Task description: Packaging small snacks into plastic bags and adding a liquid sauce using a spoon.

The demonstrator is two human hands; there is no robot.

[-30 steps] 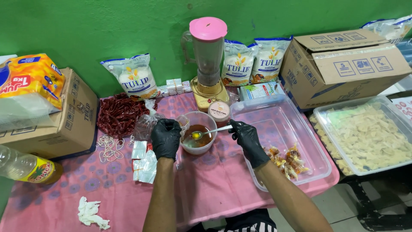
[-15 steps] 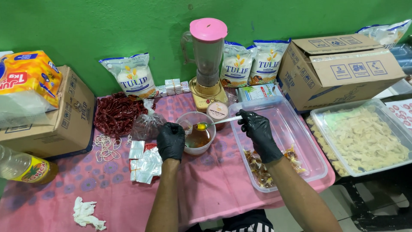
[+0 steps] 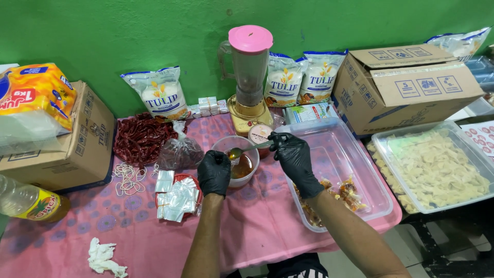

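Note:
Both my hands wear black gloves. My left hand (image 3: 214,172) grips the near rim of a small clear bowl (image 3: 250,144) that holds a brown-red sauce. My right hand (image 3: 292,157) pinches the handle of a metal spoon (image 3: 239,151), whose sauce-filled head hovers just above the bowl. A small round jar with a pale lid (image 3: 260,134) stands right behind the bowl. My right forearm crosses a clear plastic tub (image 3: 343,149) with several small filled sauce packets (image 3: 346,191) at its near end.
A blender with a pink lid (image 3: 250,77) stands at the back, with white bags (image 3: 158,95) beside it. Dried red chillies (image 3: 139,136), rubber bands, empty clear packets (image 3: 175,194), cardboard boxes (image 3: 406,82) and a tub of pale dough pieces (image 3: 437,167) surround the pink cloth.
My right hand has lifted the spoon a little out of the sauce, toward the bowl's left side. My left hand stays on the bowl. The camera has shifted slightly.

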